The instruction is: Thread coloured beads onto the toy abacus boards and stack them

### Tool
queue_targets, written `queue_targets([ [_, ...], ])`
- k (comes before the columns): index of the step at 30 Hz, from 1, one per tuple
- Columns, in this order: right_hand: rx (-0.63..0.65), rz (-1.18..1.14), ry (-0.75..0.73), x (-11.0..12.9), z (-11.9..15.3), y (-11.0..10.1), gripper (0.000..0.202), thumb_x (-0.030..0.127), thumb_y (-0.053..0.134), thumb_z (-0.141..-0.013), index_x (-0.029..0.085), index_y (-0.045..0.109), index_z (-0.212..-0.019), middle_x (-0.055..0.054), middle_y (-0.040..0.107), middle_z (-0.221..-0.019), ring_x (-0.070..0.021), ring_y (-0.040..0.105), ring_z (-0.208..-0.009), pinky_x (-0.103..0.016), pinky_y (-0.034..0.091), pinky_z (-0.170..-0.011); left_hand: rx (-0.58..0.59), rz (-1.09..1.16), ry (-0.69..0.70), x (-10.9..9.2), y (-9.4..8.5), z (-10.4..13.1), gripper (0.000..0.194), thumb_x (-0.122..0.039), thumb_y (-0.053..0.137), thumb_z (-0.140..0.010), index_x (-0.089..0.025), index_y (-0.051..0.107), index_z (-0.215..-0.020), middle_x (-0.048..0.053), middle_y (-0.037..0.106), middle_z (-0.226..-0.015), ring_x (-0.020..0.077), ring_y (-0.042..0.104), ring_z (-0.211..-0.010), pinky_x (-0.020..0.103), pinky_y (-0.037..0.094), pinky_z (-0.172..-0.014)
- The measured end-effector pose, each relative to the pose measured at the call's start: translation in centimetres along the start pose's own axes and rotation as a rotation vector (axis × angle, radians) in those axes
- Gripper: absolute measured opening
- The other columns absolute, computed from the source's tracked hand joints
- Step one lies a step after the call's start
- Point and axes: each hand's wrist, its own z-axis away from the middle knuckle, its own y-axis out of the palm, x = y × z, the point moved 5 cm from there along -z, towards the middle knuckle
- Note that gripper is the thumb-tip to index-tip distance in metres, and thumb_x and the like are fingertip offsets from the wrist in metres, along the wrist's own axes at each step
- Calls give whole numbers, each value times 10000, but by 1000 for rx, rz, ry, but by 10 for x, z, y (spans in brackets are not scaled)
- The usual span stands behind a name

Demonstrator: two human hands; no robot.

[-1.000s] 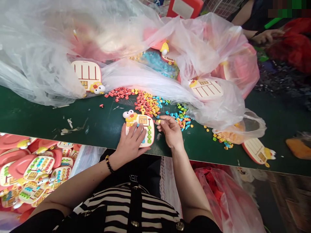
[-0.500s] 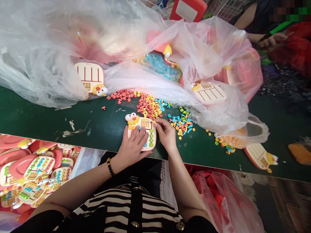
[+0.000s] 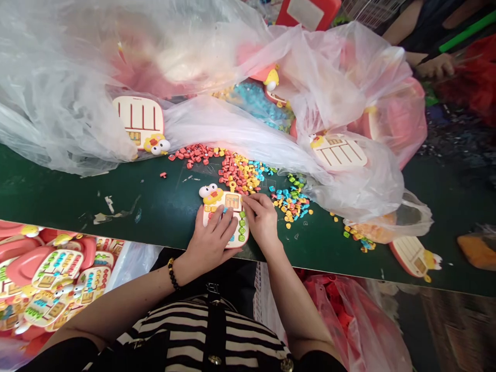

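A cream toy board [image 3: 228,242] with a big-eyed yellow duck head [image 3: 211,193] lies near the front table edge. My left hand [image 3: 213,232] rests flat across it, fingers spread, thumb along the lower edge, hiding much of the board. Several green pieces [image 3: 242,227] fill the column at the board's right side. At the upper right corner my right hand [image 3: 262,217] is closed in a pinch, with a small yellow piece [image 3: 244,199] at its fingertips, mostly hidden. Just behind the board is a heap of loose red and yellow pieces [image 3: 236,173].
More mixed pieces [image 3: 292,202] lie to the right. Clear plastic bags [image 3: 248,126] cover the back, with duck boards [image 3: 143,116] among them. Another board [image 3: 413,253] sits far right. Filled boards [image 3: 58,268] are piled at lower left. A co-worker's hand [image 3: 436,66] shows at upper right.
My right fingertips have shifted slightly left and down onto the board's upper right corner, over the slot there. My left hand stays spread on the board. The view has shifted a little.
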Motion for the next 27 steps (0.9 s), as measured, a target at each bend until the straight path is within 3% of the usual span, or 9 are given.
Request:
queue_targets([
  [5,278,205,-191,1,0,-4,402,173,408,-933,252,613,-1269,-99,653,-1139,-240,580,-979,-379,523,-838,14,1,10,0,-1,-2,552,-538,476,-899,-154,545,-1289,158,493,-1417,352,397,-1341,633,135,-1121],
  [9,373,313,-256,-9,1,-4,522,66,428,-871,263,548,-1340,-79,641,-1232,-248,561,-1005,-383,502,-814,6,-6,16,0,-3,-4,519,-534,481,-899,-166,576,-1253,158,522,-1390,353,423,-1322,611,182,-1106],
  [14,332,327,-282,-10,1,-1,507,54,439,-865,246,572,-1314,-66,665,-1225,-250,558,-995,-387,481,-805,-13,-3,23,2,-3,-5,513,-522,521,-880,-167,583,-1245,161,539,-1372,351,436,-1309,602,221,-1080],
  [20,174,363,-323,17,4,0,386,153,449,-924,193,597,-1279,-108,694,-1159,-255,578,-1032,-398,475,-854,-155,45,3,2,-12,2,483,-484,556,-859,-159,579,-1214,149,604,-1299,328,499,-1258,561,262,-1072],
  [23,53,274,-370,28,14,-10,482,106,393,-923,203,487,-1385,-101,642,-1260,-230,579,-1110,-390,476,-921,-276,59,-7,12,-36,29,557,-479,603,-831,-162,508,-1279,148,622,-1269,316,509,-1256,529,309,-1068],
  [27,-140,149,-287,14,42,-35,534,93,373,-916,239,425,-1427,-93,667,-1201,-207,630,-1056,-391,513,-919,-507,-107,-210,60,-82,114,845,-404,738,-725,-243,316,-1440,117,537,-1370,349,456,-1303,542,385,-1043],
])
